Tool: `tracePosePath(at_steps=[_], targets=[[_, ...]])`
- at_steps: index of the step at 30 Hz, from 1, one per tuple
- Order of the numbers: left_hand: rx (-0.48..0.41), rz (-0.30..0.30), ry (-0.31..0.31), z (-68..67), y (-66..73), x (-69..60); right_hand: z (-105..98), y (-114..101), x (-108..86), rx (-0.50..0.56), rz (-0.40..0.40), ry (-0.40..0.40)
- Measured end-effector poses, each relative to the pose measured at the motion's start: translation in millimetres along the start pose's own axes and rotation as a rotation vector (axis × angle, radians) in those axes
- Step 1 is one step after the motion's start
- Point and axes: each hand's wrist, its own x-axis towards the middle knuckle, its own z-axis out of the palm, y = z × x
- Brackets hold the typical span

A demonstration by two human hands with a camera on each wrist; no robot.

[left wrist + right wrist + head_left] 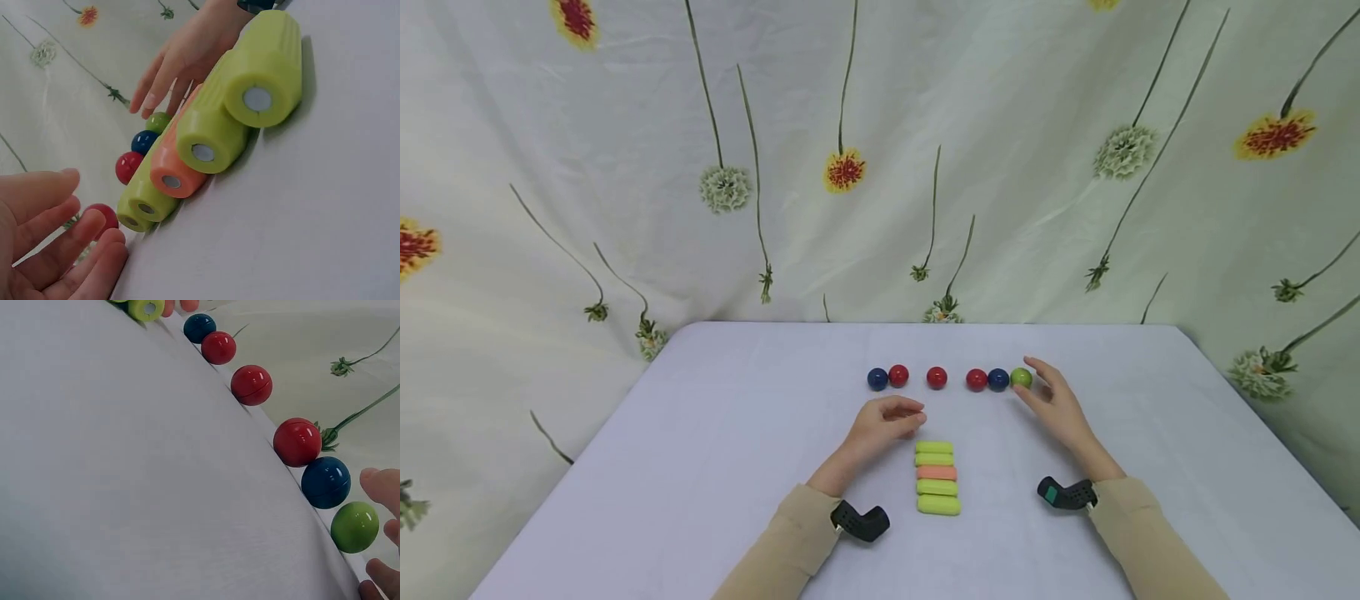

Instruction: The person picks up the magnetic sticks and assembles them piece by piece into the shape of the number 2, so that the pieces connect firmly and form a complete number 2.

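My right hand (1062,410) is at the right end of a row of glossy balls, its thumb and fingers spread around the green ball (1021,378). In the right wrist view, a gap shows between the fingertips (382,487) and the green ball (354,527). Beside it sit a blue ball (998,380) and a red ball (977,380), close together. My left hand (880,423), fingers loosely bent and holding nothing, hovers between the balls and a column of chunky rods. Those rods are yellow-green (938,505), with one orange rod (937,472) among them; round metallic discs show in their ends.
Further left along the row are a lone red ball (936,377), then another red ball (898,376) against a blue ball (877,379). A white cloth covers the table (737,417). Behind its far edge hangs a flower-printed curtain (1015,167).
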Motion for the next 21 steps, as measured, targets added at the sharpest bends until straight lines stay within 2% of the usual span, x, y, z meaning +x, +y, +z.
tracePosePath(at_steps=[2,5,9,13,16,21], targets=[[-0.015,-0.011,-0.023,-0.8,-4.3,0.6,0.5,2.0,0.2,-0.008,-0.020,-0.012],[0.015,-0.005,-0.071,-3.2,-7.8,-0.2,0.7,4.2,1.0,-0.020,-0.029,-0.026],[0.082,0.031,-0.141,-7.0,-8.7,-1.5,0.2,4.4,2.4,-0.042,0.005,-0.036],[0.110,0.050,-0.193,-8.2,-6.9,-2.9,0.8,4.3,4.0,-0.071,0.045,-0.039],[0.124,0.053,-0.204,-6.5,-7.0,-2.9,1.8,5.1,5.1,-0.078,0.051,-0.035],[0.149,0.074,-0.181,-1.5,-9.7,-2.1,3.5,7.8,5.5,-0.096,0.030,-0.032]])
